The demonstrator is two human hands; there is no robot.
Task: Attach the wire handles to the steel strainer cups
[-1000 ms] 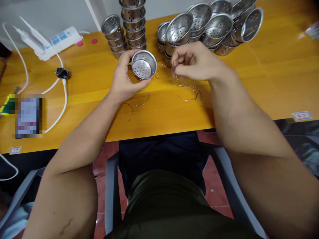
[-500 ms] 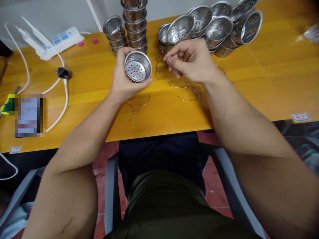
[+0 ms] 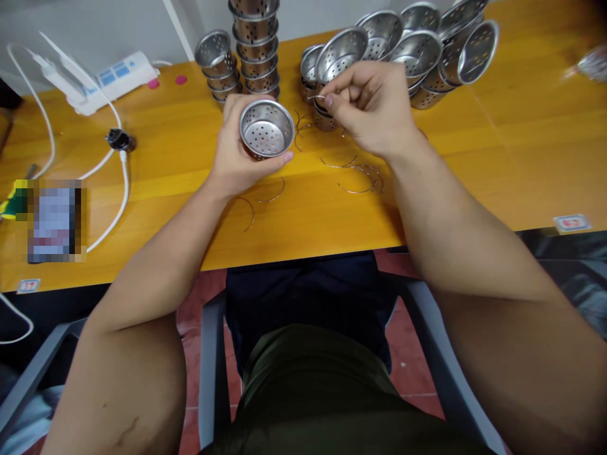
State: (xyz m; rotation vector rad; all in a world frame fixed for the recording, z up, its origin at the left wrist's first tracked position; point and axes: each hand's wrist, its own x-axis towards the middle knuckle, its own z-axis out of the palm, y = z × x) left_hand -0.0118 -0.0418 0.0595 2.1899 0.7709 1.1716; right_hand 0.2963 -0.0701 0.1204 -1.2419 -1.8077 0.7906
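A perforated metal cup (image 3: pixel 268 134) is in my left hand (image 3: pixel 232 151), its open top tilted toward me and my thumb along its near side. To its right, my right hand (image 3: pixel 374 107) pinches a thin curved wire (image 3: pixel 317 97) between thumb and forefinger, apart from the cup. Several more curved wires (image 3: pixel 360 189) lie on the table below my right hand, and two others (image 3: pixel 274 194) rest below the cup. Just behind my right hand, stacked perforated cups (image 3: pixel 342 54) partly hide behind the fingers.
A tall cup stack (image 3: pixel 257 50) and a shorter one (image 3: pixel 215 57) stand behind my left hand. Leaning cups (image 3: pixel 477 54) are at the back right. A power strip (image 3: pixel 114 82), a cable plug (image 3: pixel 119 139) and a phone (image 3: pixel 54 221) occupy the left of the wooden table (image 3: pixel 502 170).
My right hand has risen slightly, and the wire in its fingertips shows more clearly. The cup in my left hand has shifted a little to the right and turned slightly.
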